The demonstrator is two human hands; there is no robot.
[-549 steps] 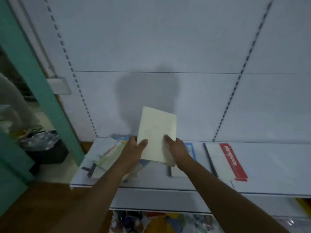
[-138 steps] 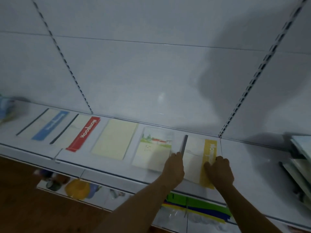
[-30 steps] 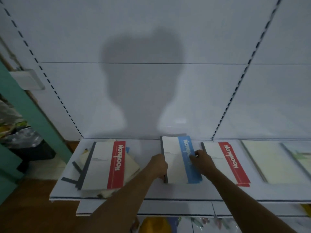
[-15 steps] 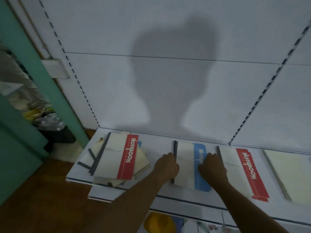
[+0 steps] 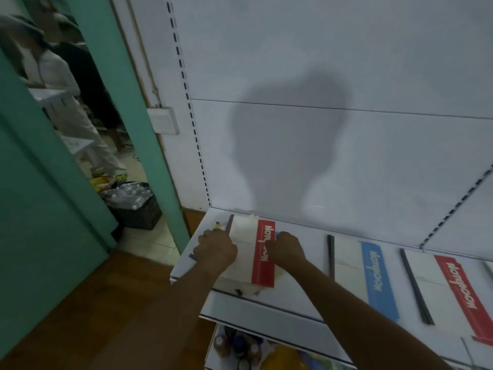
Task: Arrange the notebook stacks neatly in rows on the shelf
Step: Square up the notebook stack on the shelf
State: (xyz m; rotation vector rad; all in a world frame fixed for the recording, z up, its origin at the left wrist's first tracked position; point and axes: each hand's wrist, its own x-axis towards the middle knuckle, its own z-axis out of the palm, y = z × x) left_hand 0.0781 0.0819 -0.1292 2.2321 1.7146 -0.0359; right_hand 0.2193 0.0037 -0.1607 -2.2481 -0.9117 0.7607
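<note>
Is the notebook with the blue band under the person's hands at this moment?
No, both hands, left hand and right hand, grip the red-band stack; the blue-band notebook lies untouched.

Head camera looks down, close, over the shelf (image 5: 293,311).

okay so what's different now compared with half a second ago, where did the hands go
Both hands left the blue-banded white notebook and moved left to the untidy pile topped by a red-banded white notebook. The left hand grips its left edge, the right hand its right edge. Blue notebook and white metal shelf unchanged.
</note>
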